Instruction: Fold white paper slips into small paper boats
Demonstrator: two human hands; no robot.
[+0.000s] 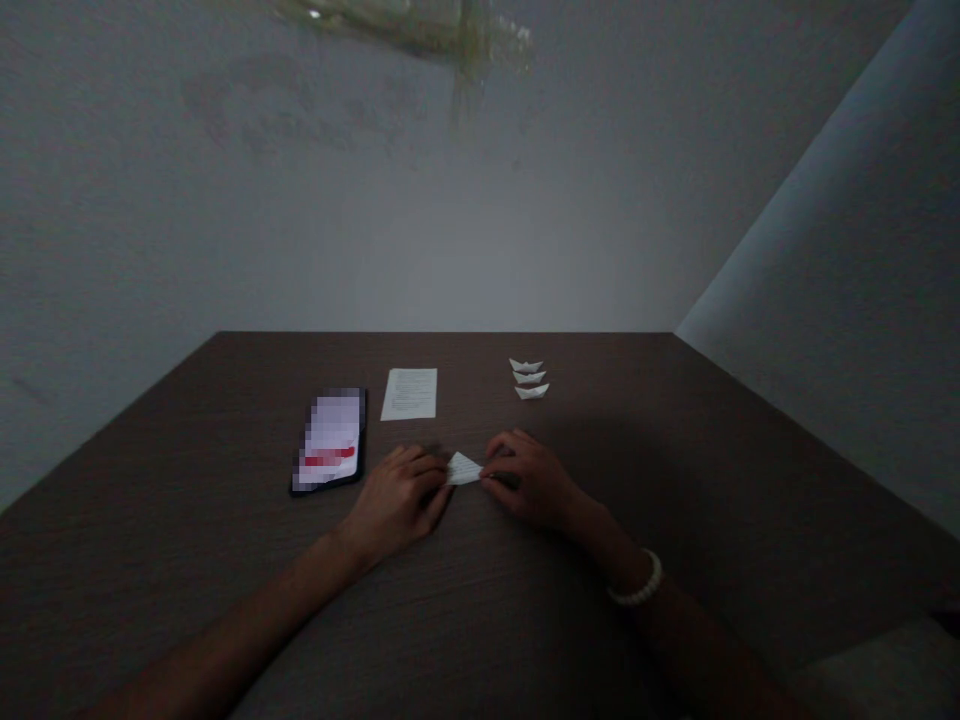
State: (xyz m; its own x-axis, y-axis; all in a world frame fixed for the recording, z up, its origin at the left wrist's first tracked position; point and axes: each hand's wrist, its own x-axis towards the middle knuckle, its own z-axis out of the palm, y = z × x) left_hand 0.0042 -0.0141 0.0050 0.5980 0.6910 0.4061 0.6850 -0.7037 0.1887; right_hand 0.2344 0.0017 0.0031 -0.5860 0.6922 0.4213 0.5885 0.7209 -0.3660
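Observation:
A small folded piece of paper (464, 469), white with faint lines of print and peaked at the top, is held between my two hands just above or on the table. My left hand (405, 492) pinches its left end, with the fingers covering that edge. At the right corner, the thumb and fingertips of my right hand (531, 480) close on the paper. Farther back, to the right, three small white paper boats (529, 379) stand in a short column. A flat printed sheet of paper (409, 394) lies beyond my left hand.
A phone (328, 440) with a lit, blurred screen lies left of my left hand. The dark brown table (720, 470) reaches back to a grey wall (450, 220). Another wall (847, 260) runs along the right side. My right wrist wears a pale beaded bracelet (637, 582).

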